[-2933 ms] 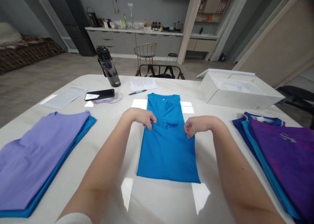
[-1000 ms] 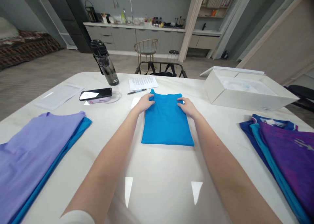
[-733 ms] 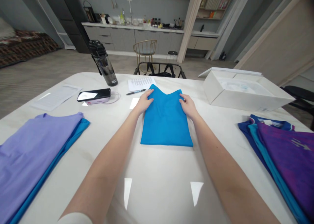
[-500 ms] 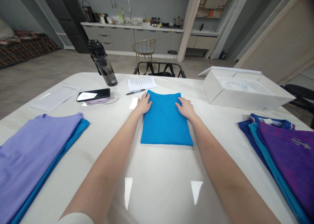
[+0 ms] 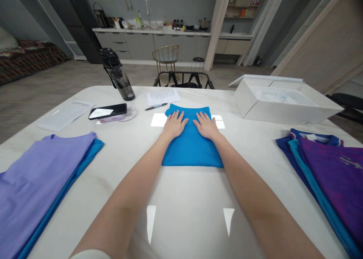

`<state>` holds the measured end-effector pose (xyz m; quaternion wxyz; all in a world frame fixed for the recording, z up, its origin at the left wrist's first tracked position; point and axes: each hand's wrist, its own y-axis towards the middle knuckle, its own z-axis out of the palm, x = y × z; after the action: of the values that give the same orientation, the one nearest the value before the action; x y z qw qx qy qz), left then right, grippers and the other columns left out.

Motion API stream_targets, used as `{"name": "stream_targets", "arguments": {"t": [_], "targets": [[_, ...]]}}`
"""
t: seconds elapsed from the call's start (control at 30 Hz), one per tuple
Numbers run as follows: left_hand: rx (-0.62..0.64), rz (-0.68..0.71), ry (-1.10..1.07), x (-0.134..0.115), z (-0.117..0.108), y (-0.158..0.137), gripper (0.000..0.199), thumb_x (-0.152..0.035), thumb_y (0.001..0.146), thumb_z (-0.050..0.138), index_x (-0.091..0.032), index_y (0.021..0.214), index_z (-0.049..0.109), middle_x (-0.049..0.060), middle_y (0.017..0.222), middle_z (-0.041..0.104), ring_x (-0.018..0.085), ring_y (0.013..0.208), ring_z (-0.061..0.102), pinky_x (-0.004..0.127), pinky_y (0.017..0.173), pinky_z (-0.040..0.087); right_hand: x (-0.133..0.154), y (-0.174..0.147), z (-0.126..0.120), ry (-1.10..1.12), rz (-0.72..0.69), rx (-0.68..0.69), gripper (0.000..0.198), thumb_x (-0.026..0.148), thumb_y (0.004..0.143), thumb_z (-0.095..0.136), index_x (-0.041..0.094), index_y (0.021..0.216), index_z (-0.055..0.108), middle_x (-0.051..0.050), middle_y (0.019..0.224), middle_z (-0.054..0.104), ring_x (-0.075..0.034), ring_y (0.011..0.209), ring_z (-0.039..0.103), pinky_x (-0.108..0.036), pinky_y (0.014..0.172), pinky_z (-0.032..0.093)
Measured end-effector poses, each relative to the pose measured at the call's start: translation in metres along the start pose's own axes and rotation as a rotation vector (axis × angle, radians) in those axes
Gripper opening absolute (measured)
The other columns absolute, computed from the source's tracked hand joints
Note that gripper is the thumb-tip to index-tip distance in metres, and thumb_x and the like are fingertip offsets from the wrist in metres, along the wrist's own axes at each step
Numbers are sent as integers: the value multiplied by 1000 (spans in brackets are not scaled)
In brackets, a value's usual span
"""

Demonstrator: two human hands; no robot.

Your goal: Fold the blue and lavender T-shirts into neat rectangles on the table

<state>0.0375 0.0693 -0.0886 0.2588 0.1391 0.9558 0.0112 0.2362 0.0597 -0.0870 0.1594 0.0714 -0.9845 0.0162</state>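
A blue T-shirt (image 5: pixel 193 151), folded into a neat rectangle, lies flat in front of me on the white table. My left hand (image 5: pixel 175 125) rests flat on its upper left part with the fingers spread. On the upper right part lies my right hand (image 5: pixel 206 126), palm down, fingers also spread. A small bit of blue cloth sticks out at the top left corner beyond my left fingers. The cloth under both palms is hidden.
At the left lie folded lavender and blue shirts (image 5: pixel 53 164); at the right, purple and blue shirts (image 5: pixel 331 168). Farther back are a phone (image 5: pixel 109 110), a water bottle (image 5: pixel 120 79), a pen (image 5: pixel 155 106), printed sheets (image 5: pixel 163 96) and an open white box (image 5: pixel 286 107).
Both hands have moved inward from the T-shirt's side edges onto its top and now lie flatter. A bit of cloth now juts out at its top left corner.
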Motion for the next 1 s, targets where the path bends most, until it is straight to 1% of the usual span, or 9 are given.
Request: {"name": "stream_targets", "arguments": {"t": [0.1, 0.3, 0.47, 0.53, 0.6, 0.7, 0.77, 0.87, 1.0], "targets": [[-15, -45, -18, 5, -2, 0, 68, -56, 102, 41, -18, 158, 44, 14, 169, 32, 33, 159, 20, 53, 130, 8, -8, 1, 0, 15, 90, -15, 72, 64, 105, 23, 26, 166, 27, -9, 173, 18, -34, 160, 14, -72, 122, 4], [-27, -32, 24, 0, 1, 0, 73, -63, 98, 45, -18, 156, 47, 13, 169, 31, 35, 160, 17, 54, 130, 5, -8, -1, 1, -5, 100, -42, 72, 64, 105, 24, 27, 166, 29, -9, 173, 18, -33, 160, 13, -70, 123, 3], [-66, 57, 59, -1, 1, -1, 54, -48, 100, 50, -22, 147, 57, 14, 161, 45, 36, 155, 29, 56, 128, 13, 0, -9, -5, -60, 62, -92, 65, 62, 106, 29, 30, 162, 38, -11, 171, 27, -36, 156, 22, -74, 120, 9], [-69, 152, 102, -6, -2, -4, 41, -34, 103, 45, -19, 136, 65, 17, 150, 55, 35, 146, 41, 53, 124, 25, 7, -15, -11, -111, -2, -162, 55, 53, 107, 33, 29, 154, 51, -14, 165, 40, -38, 150, 33, -72, 119, 17], [-42, 205, 146, -15, -5, -10, 38, -22, 103, 39, -15, 124, 70, 20, 136, 63, 34, 136, 52, 50, 116, 37, 18, -21, -15, -131, -41, -192, 47, 42, 107, 37, 26, 144, 62, -16, 152, 53, -37, 139, 46, -63, 117, 31], [-35, 128, 181, -34, -3, -25, 43, -22, 106, 31, -12, 121, 70, 21, 133, 65, 33, 132, 56, 50, 114, 40, 35, -34, -15, -84, -14, -148, 45, 32, 107, 35, 23, 140, 64, -17, 143, 60, -33, 129, 56, -49, 109, 44], [-58, 56, 195, -45, 3, -38, 48, -29, 108, 27, -11, 133, 65, 20, 147, 58, 32, 141, 49, 54, 120, 33, 43, -44, -9, -70, 4, -116, 49, 31, 108, 30, 23, 148, 57, -14, 151, 55, -31, 137, 51, -49, 114, 40], [-51, 44, 241, -49, 11, -57, 54, -35, 109, 25, -15, 153, 49, 13, 163, 44, 29, 154, 33, 55, 127, 20, 45, -58, 3, -106, 12, -77, 52, 34, 110, 27, 27, 158, 44, -7, 167, 38, -30, 153, 32, -57, 123, 25], [-4, 98, 273, -37, 11, -76, 60, -48, 109, 23, -22, 160, 41, 6, 167, 37, 26, 157, 27, 51, 130, 17, 37, -71, 9, -134, 9, -81, 54, 41, 110, 29, 29, 162, 38, -5, 170, 31, -28, 156, 26, -55, 126, 19]]}}
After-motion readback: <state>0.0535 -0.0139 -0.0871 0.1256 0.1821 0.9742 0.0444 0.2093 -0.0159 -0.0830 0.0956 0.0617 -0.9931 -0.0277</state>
